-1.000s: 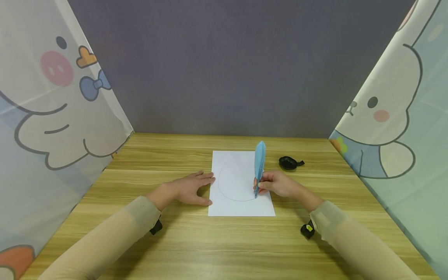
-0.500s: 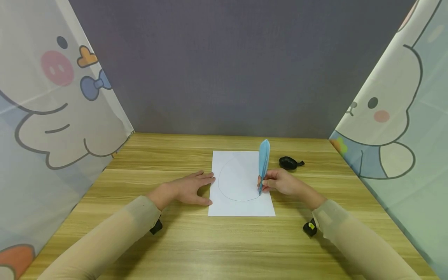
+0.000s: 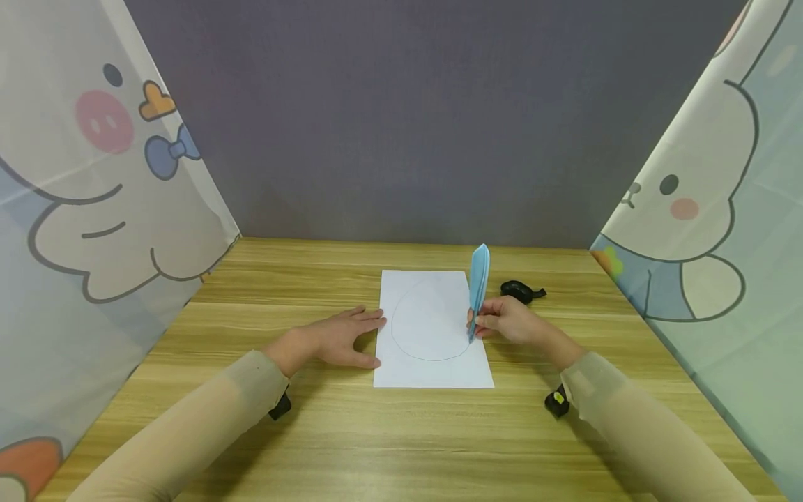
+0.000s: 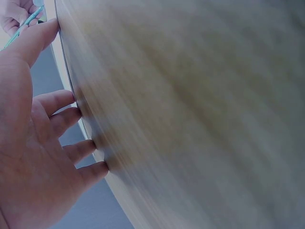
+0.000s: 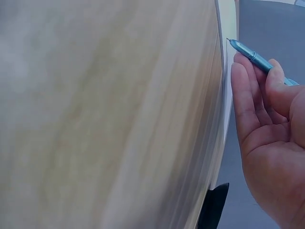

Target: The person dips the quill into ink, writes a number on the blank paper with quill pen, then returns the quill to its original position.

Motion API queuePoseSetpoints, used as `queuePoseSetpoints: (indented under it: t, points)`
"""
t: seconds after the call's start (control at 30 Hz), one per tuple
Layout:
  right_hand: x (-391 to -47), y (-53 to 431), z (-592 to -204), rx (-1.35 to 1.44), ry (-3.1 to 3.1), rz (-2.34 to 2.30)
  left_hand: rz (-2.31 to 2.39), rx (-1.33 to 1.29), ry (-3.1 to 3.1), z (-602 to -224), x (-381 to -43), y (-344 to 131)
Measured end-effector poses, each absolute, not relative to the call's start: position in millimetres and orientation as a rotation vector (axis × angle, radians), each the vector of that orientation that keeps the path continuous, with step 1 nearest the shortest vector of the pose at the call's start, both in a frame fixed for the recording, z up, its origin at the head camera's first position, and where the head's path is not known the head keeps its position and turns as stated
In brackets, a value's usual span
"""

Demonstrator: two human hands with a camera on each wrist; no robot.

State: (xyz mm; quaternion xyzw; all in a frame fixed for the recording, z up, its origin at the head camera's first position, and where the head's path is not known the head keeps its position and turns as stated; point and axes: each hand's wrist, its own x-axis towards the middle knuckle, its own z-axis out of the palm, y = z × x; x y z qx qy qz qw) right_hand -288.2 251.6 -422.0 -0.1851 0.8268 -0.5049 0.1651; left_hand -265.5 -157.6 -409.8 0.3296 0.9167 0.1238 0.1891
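A white sheet of paper lies on the wooden table, bearing a thin pencil-like curve that forms most of a rounded outline. My right hand pinches a blue feather-shaped pen near its lower end, the feather top pointing up. In the right wrist view the pen's barrel sits between thumb and fingers, its tip at the paper. My left hand lies flat with fingers spread, its fingertips on the paper's left edge. The left wrist view shows those fingertips pressing down.
A small black object with a short strap lies beyond my right hand. Behind the wooden table rises a dark grey panel. Cartoon-printed cloths flank the table on the left and right.
My right hand and the feather pen have moved right and away from me, and the drawn line now extends up along the outline's right side. My left hand has stayed put.
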Motion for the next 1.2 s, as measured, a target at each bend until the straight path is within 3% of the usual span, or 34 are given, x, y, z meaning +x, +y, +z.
queuePoseSetpoints:
  t: [1.2]
  points:
    - [-315, 253, -417, -0.443, 2.453, -1.419, 0.357, 0.898, 2.573, -407, -262, -156]
